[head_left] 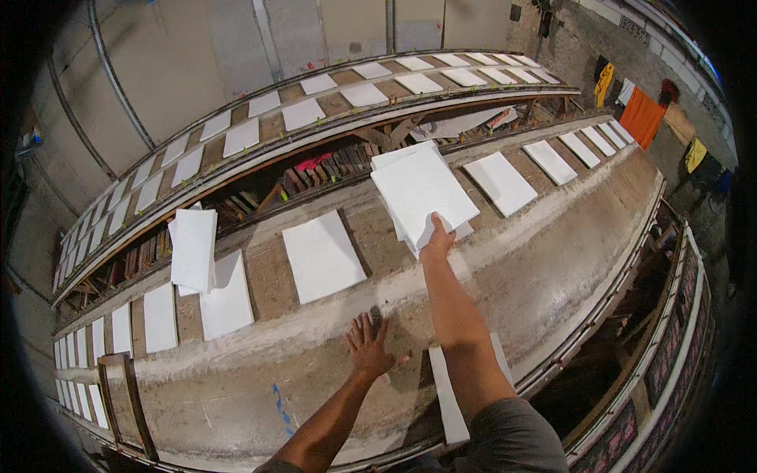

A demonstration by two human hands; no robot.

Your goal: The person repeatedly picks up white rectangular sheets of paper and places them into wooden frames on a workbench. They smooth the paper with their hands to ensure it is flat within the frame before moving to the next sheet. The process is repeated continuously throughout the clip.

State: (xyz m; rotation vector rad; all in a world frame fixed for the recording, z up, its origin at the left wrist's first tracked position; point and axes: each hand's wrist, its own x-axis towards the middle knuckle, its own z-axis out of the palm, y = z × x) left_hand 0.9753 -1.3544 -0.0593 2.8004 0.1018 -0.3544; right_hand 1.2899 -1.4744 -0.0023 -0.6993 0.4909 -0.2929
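We record a stack of thin white rectangular sheets (422, 185) at the long, stained brown bench (552, 256). Our right hand (438, 236) pinches the stack's near corner, thumb on top, fingers hidden below. Our left hand (369, 348), left of and nearer than the stack, is spread. Single white rectangular sheet (323, 256): left of the stack.
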